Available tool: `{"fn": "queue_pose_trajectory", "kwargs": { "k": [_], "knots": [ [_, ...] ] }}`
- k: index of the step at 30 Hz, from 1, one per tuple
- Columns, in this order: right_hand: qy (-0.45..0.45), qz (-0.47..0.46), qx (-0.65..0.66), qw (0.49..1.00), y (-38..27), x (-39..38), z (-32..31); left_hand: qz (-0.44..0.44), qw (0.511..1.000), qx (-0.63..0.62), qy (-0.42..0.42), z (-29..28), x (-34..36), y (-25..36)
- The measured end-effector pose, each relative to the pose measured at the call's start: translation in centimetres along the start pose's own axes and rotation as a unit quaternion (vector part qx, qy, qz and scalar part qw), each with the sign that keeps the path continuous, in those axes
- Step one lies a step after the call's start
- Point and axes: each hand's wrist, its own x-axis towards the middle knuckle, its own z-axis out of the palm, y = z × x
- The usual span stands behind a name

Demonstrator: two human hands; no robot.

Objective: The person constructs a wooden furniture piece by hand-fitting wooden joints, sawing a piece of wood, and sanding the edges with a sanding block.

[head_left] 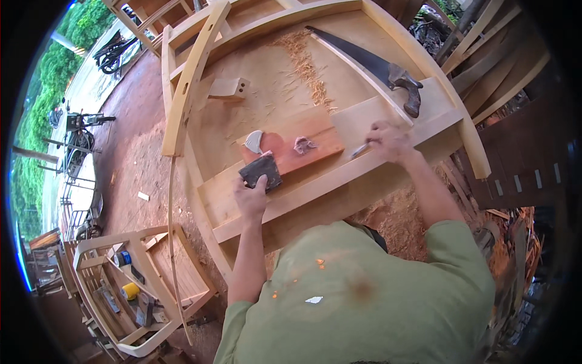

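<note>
My left hand [250,194] grips a dark, flat rectangular block [262,172], thumb on top, at the near left corner of a reddish board [321,136]. On that board lie a pale half-round piece [253,141] and a small crumpled pinkish lump [304,145]. Right of the board, my right hand [388,142] is closed around a thin, light tool [360,151]; its short tip points left, and its kind is unclear. Beneath both hands runs a pale wooden plank with a raised near edge [339,177].
A handsaw [379,68] lies at the far right beside a thin strip. Wood shavings [306,67] and a block with holes [229,88] rest on the curved frame's panel. A slotted rail [194,79] rises at left. Lower left, another frame [82,261] holds a yellow roll [130,291].
</note>
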Motion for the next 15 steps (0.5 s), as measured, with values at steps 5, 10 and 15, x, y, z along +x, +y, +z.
{"fn": "queue_pose_trajectory", "kwargs": {
  "k": [5, 10, 15],
  "knots": [
    [0.054, 0.047, -0.080, 0.994, 6.1, -1.7, -4.0, 0.020, 0.999, -0.044, -0.018, 2.8, -0.5, 0.8],
    [0.372, 0.290, 0.030, 0.881, 16.0, 1.2, -7.4, 0.086, 0.993, 0.043, -0.075, 6.5, -1.4, 1.9],
    [0.107, 0.405, 0.181, 0.890, 22.1, 5.1, -5.8, 0.135, 0.959, 0.247, 0.037, 5.5, -1.5, 3.3]
  ]
}}
